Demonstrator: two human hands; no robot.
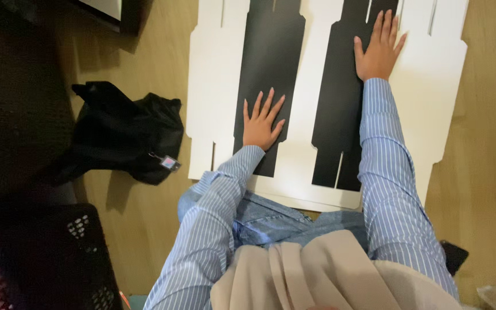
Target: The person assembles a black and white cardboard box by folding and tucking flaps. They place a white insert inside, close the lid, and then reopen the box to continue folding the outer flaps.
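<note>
Your left hand [261, 123] lies flat, fingers [271, 103] spread, on the left black panel of the flattened cardboard box blank [213, 69] on the wooden floor [139, 229]. Your right hand [379, 50] presses the right black panel likewise, open-palmed, gripping nothing. Black bag [127, 135] lies just left of the blank.

Warm indoor light, medium bright. Left side dim, bag [124, 135] casts soft shadow on floor [483, 172]. Slight motion blur, no glare.

We have both hands pressed flat, palms down, fingers spread. Our left hand [262, 123] sits near the centre of the frame; our right hand [379, 49] reaches further, into the upper right, with both arms extended in striped sleeves.
</note>
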